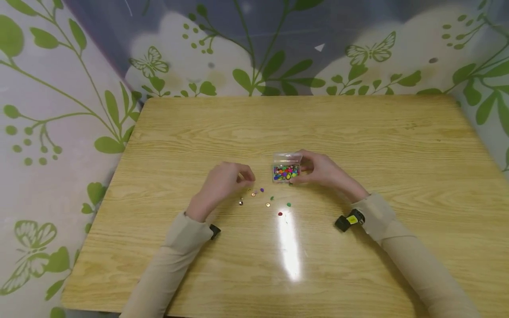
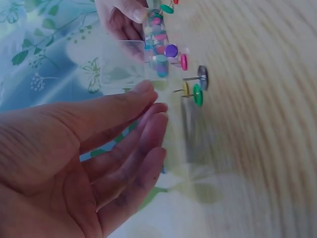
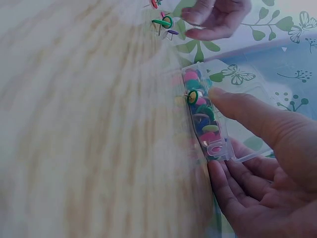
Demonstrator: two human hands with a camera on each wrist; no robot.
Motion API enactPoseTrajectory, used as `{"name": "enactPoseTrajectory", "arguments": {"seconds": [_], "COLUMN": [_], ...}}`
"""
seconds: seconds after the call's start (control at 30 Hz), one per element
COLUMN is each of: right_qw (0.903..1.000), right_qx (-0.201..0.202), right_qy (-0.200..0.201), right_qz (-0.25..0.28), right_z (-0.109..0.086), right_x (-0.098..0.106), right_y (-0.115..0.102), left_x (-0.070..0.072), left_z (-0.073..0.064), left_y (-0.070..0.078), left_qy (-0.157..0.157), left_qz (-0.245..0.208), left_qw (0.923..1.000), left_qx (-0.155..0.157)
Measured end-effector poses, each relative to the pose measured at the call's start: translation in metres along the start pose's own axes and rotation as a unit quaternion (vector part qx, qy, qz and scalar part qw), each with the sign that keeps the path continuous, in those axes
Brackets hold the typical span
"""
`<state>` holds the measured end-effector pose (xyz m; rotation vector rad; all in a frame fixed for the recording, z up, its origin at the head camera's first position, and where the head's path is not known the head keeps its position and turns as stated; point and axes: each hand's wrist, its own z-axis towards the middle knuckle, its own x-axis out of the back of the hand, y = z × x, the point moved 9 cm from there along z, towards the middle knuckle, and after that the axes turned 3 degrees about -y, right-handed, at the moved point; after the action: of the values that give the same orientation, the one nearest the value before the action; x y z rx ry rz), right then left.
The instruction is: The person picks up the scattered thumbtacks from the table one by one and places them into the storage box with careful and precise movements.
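My right hand (image 1: 324, 170) holds a small clear plastic box (image 3: 224, 141), its thumb at the front and its fingers around the end. The hinged lid (image 1: 288, 157) stands up, and colourful thumbtacks (image 1: 285, 173) fill the box. To the left, my left hand (image 1: 227, 179) hovers low over the table with fingers loosely bent; thumb and forefinger tips come close together, with nothing visible between them. Several loose tacks lie near it, among them a purple tack (image 1: 262, 190), a gold tack (image 1: 268, 204), a green tack (image 1: 289, 204) and a red tack (image 1: 280, 214).
Both hands work over a wood-grain table (image 1: 191, 132). Behind its far edge rises a wall (image 1: 222, 66) with leaf and butterfly patterns, which continues along the left side. A bright light reflection (image 1: 290, 251) falls on the tabletop in front of the loose tacks.
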<state>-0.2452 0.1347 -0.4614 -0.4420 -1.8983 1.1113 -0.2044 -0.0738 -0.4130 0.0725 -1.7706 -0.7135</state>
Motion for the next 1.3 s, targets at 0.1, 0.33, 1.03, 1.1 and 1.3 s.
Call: {"name": "enactPoseTrajectory", "arguments": {"seconds": [0.1,0.33,1.03,1.1,1.3], "right_qw": [1.0000,1.0000,1.0000,1.0000,1.0000], "right_qx": [0.001,0.002,0.000,0.002,0.005], "right_qy": [0.000,-0.002,-0.002,-0.003,-0.004], "right_qz": [-0.002,-0.001,-0.001,0.000,0.005], "right_z": [0.000,0.000,-0.001,-0.001,-0.001], "right_x": [0.001,0.001,0.001,0.001,0.001], "right_y": [0.000,0.000,-0.001,-0.001,-0.002], "left_x": [-0.005,-0.012,0.002,0.000,-0.002], "left_z": [-0.002,-0.002,0.013,0.016,0.026], "left_y": [-0.003,-0.009,0.010,0.017,0.038], "left_qy": [-0.015,-0.019,0.060,0.056,0.057], "left_qz": [0.006,0.017,-0.014,-0.011,0.004], "left_qw": [0.9999,0.9997,0.9979,0.9980,0.9972], "left_qx": [0.002,0.006,-0.021,-0.027,-0.049]}}
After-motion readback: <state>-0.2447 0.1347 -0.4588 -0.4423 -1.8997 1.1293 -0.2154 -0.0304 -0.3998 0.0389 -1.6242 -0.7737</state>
